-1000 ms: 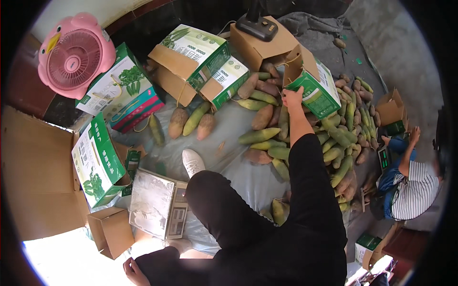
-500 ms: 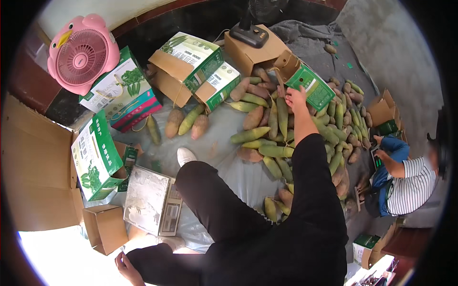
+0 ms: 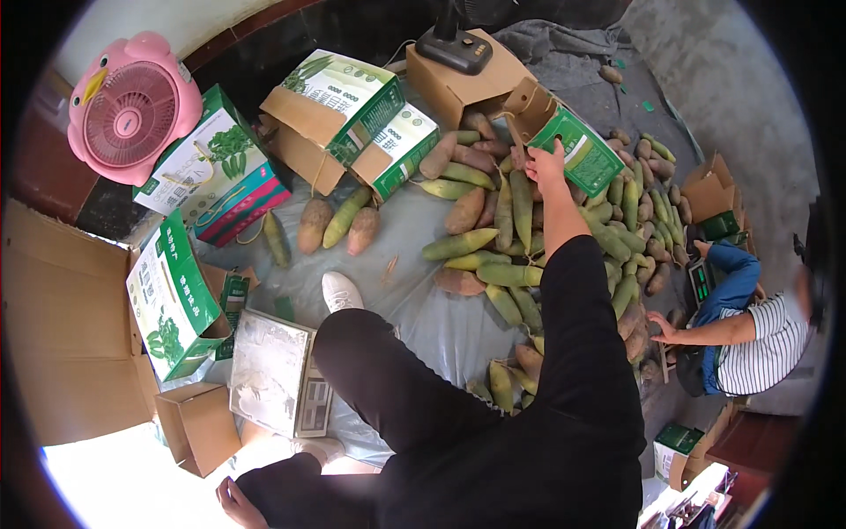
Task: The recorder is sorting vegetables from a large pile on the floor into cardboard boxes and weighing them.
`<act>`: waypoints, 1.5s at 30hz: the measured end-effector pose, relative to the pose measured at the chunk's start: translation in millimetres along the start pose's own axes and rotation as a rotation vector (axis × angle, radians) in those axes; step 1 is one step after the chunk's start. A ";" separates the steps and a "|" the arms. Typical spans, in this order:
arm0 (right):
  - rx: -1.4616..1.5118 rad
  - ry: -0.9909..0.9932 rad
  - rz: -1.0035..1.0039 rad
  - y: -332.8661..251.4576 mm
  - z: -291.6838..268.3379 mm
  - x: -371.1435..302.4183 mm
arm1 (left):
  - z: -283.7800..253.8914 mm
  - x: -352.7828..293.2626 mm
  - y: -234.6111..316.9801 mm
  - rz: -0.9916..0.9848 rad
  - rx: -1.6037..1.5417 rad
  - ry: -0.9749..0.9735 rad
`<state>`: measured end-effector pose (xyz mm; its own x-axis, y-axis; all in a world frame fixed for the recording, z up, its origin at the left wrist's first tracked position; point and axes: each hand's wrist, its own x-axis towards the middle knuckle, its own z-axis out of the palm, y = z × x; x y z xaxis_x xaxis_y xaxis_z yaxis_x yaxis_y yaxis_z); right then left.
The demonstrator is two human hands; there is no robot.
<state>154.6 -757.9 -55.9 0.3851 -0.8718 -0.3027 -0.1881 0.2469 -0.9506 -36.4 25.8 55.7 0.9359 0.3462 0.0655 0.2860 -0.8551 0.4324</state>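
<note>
1. My right hand (image 3: 545, 166) is clamped on the edge of the green box (image 3: 583, 159), fingers bent round its open end.
2. The green box sits tilted at the far side of the heaped radishes (image 3: 522, 207), its brown flaps just beside the brown carton (image 3: 458, 84), which carries a black base (image 3: 456, 51).
3. My left hand (image 3: 238, 506) is just beside my left knee (image 3: 291, 495); I cannot tell whether its fingers are apart or together.
4. Left of the heap, three radishes lie side by side on the plastic sheet (image 3: 405, 309), near two white-and-green boxes.
5. The scale (image 3: 271, 375) lies between my white shoes, with a small carton (image 3: 198, 428) just beside it.
6. Farther left, the pink fan (image 3: 132, 119) rests on a printed box (image 3: 211, 159).
7. Well to the right, a co-worker in a striped shirt (image 3: 762, 344) sits with one hand near the heap.
</note>
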 end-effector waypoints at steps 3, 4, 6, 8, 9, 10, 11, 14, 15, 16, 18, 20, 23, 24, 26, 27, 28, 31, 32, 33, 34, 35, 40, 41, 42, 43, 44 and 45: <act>0.006 -0.023 0.005 -5.3 2.4 8.4 | 1.3 2.7 -0.9 0.012 0.049 0.009; -0.001 -0.026 0.003 -5.8 3.2 12.5 | 1.5 3.5 -2.8 -0.003 0.048 0.001; -0.015 -0.017 0.017 -7.0 3.0 21.1 | 2.6 5.2 -5.8 -0.020 0.048 -0.004; -0.029 -0.011 0.028 -6.8 3.3 29.0 | 4.4 6.4 -7.0 -0.018 0.061 -0.002; -0.019 -0.017 0.045 -4.4 1.4 31.4 | 4.9 7.0 -5.1 -0.018 0.062 -0.002; -0.009 -0.023 0.061 -2.8 -0.3 34.0 | 4.7 7.6 -2.6 -0.008 0.069 -0.015; -0.009 -0.023 0.062 -1.9 -1.6 36.7 | 4.7 8.0 -0.3 0.001 0.076 -0.028; 0.002 -0.099 0.069 9.6 -8.4 45.0 | 6.7 7.3 7.5 0.016 0.089 -0.011; -0.017 -0.112 0.067 16.6 -6.7 39.8 | 6.5 6.7 10.1 0.014 0.090 -0.010; -0.036 -0.124 0.065 22.9 -6.2 34.0 | 6.6 6.3 12.7 0.016 0.098 0.004; -0.031 -0.119 0.062 30.5 -7.4 22.5 | 6.7 6.1 16.4 0.018 0.105 0.021; -0.001 -0.114 0.076 34.6 -8.9 10.3 | 6.0 6.1 18.2 0.041 0.071 0.016; 0.116 -0.071 0.058 34.2 -26.2 14.5 | 6.4 7.0 13.3 0.038 0.085 0.002; 0.209 -0.057 0.073 30.4 -27.5 10.4 | 5.0 5.6 11.8 0.037 0.083 0.006; 0.260 -0.061 0.064 23.4 -34.8 -0.9 | 2.6 2.9 8.5 0.064 0.051 0.018; 0.282 -0.078 0.052 18.5 -39.9 -4.7 | 1.8 1.7 5.7 0.062 0.045 0.024; 0.303 -0.095 0.040 14.7 -44.3 -9.5 | 1.0 1.7 1.9 0.066 0.044 0.028; 0.306 -0.166 -0.015 1.0 -52.4 -44.3 | 1.4 0.5 -8.2 0.076 0.043 0.047; 0.275 -0.195 -0.036 -7.0 -56.8 -55.3 | 3.0 -0.2 -10.2 0.091 0.039 0.058; 0.275 -0.197 -0.043 -13.8 -60.0 -66.7 | 4.2 -0.9 -9.3 0.090 0.032 0.061; 0.276 -0.219 -0.076 -18.0 -58.4 -79.3 | 2.7 -2.7 -8.2 0.112 0.017 0.067; 0.277 -0.241 -0.109 -23.0 -55.9 -90.8 | 1.4 -4.5 -7.4 0.134 0.002 0.074; 0.338 -0.319 -0.158 -53.9 -40.4 -132.8 | -3.8 -11.1 -12.4 0.127 -0.038 0.094; 0.390 -0.334 -0.175 -61.4 -37.5 -137.9 | -4.7 -10.9 -14.8 0.108 -0.031 0.088; 0.369 -0.313 -0.218 -71.1 -35.3 -145.2 | -6.0 -10.7 -16.1 0.083 -0.022 0.083; 0.350 -0.300 -0.257 -79.4 -32.2 -151.4 | -7.0 -11.9 -13.4 0.089 -0.026 0.083; 0.365 -0.342 -0.286 -88.1 -34.5 -150.8 | -8.2 -10.8 -10.9 0.097 -0.031 0.081; 0.376 -0.377 -0.296 -100.3 -29.2 -166.7 | -10.3 -11.1 -9.4 0.094 -0.040 0.081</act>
<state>82.9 -649.7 91.9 0.6786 -0.7334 0.0395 0.2808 0.2093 -0.9367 -51.6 34.1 60.2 0.9381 0.2967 0.1787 0.1882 -0.8698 0.4562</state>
